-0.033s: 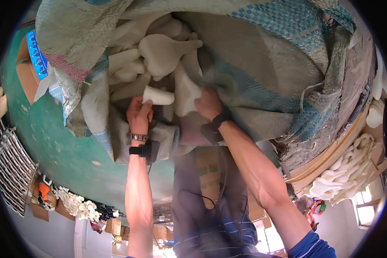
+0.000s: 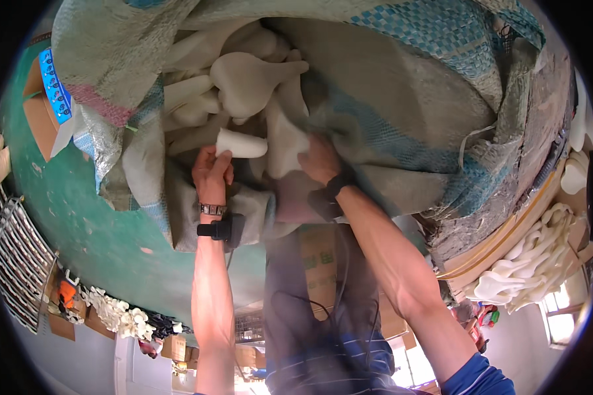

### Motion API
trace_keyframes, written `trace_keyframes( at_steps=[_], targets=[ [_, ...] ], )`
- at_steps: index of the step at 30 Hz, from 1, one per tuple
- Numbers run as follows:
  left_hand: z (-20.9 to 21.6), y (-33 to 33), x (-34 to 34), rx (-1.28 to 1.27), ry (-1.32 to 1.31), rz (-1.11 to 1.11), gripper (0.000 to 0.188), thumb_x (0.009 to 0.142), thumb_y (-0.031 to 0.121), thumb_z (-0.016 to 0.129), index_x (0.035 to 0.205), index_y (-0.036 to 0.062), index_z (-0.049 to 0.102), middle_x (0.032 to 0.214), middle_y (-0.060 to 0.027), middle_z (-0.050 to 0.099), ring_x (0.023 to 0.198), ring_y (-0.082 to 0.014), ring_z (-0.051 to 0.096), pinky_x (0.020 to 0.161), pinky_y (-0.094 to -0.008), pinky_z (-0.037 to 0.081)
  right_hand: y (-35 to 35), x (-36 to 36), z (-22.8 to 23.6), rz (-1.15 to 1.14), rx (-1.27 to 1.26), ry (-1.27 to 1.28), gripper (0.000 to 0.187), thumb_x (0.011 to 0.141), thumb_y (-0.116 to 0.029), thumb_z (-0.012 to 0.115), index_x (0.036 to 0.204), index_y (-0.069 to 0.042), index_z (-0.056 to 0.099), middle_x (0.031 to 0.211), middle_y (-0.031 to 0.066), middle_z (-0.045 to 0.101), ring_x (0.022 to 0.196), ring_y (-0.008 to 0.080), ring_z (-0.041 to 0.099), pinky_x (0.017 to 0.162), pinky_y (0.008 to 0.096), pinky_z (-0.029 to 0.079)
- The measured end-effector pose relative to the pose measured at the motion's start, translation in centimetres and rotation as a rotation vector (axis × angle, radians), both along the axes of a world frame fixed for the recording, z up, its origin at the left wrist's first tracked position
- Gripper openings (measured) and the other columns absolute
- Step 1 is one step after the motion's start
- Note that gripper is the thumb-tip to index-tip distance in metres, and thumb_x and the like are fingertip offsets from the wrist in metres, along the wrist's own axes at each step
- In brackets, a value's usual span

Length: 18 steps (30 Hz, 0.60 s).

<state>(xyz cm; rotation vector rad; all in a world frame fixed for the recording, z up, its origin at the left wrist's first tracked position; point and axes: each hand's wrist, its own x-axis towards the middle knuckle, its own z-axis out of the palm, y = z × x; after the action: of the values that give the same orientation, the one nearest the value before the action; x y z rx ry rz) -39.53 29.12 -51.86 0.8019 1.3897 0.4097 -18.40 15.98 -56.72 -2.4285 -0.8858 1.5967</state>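
A: What is the left hand (image 2: 212, 172) doing?
B: It is pinching a short white piece (image 2: 242, 143) at the left end, with the thumb lying on the near side. The grip is narrow, closing on that piece.

A: And how is the piece sitting against the grip?
B: It is sticking out to the right from the fingertips, lying nearly level, its free right end pointing toward a long flared piece (image 2: 285, 138). I'm not telling whether those two are touching; they are looking very close.

A: What about the right hand (image 2: 321, 160)?
B: It is resting at the near right edge of that flared piece, its fingers curling and partly blurring. I cannot tell whether it is really gripping.

A: Where is all this happening?
B: Both hands are working at the near side of a big woven sack (image 2: 435, 33), whose mouth is gaping open. Farther in, a rounded piece (image 2: 247, 82) is lying on other pale ones, its narrow neck pointing right.

A: Anything outside the sack?
B: A cardboard box (image 2: 43, 125) is standing at the far left on the green floor (image 2: 99, 230), and more pale pieces (image 2: 534, 263) are lying heaped at the near right.
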Motion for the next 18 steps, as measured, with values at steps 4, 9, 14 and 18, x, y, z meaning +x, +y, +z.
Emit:
trace_keyframes(
  at_steps=[4,9,14,18],
  targets=[
    [-0.4,0.3,2.8,-0.026,-0.142,0.063,0.013,0.095,0.014,0.070,0.102,0.0052,0.063,0.070,0.0009,0.058,0.053,-0.0089,0.048,0.050,-0.0258,0.038,-1.2,0.7,0.3,-0.155,-0.041,0.092,0.064,0.084,-0.023,0.071,0.135,0.010,0.051,0.129,0.0315,0.062,0.125,0.0419,0.060,0.107,0.0451,0.046],
    [-2.3,-0.6,6.2,-0.097,-0.211,-0.054,0.017,0.095,0.018,0.073,0.103,0.0050,0.066,0.082,-0.0009,0.066,0.060,-0.0088,0.056,0.053,-0.0257,0.043,-1.8,-0.1,-2.5,-0.117,0.021,0.064,0.064,0.080,-0.028,0.074,0.132,0.005,0.058,0.128,0.0296,0.064,0.121,0.0450,0.062,0.103,0.0478,0.049],
    [-4.6,-2.5,9.3,-0.125,-0.190,-0.195,0.029,0.093,0.023,0.078,0.110,0.0016,0.069,0.090,-0.0032,0.070,0.066,-0.0101,0.063,0.058,-0.0266,0.050,-2.1,-0.5,-3.5,-0.258,0.113,0.300,0.058,0.080,-0.026,0.077,0.129,0.001,0.062,0.119,0.0235,0.069,0.116,0.0387,0.065,0.100,0.0450,0.051],
    [-5.1,-3.1,11.0,0.349,0.062,-0.682,0.042,0.088,0.020,0.080,0.121,-0.0007,0.067,0.110,-0.0137,0.072,0.093,-0.0279,0.070,0.082,-0.0385,0.056,-1.8,-1.1,-2.8,-0.377,0.387,0.298,0.053,0.079,-0.025,0.079,0.124,-0.001,0.063,0.115,0.0175,0.069,0.109,0.0306,0.068,0.093,0.0406,0.053]
  ],
)
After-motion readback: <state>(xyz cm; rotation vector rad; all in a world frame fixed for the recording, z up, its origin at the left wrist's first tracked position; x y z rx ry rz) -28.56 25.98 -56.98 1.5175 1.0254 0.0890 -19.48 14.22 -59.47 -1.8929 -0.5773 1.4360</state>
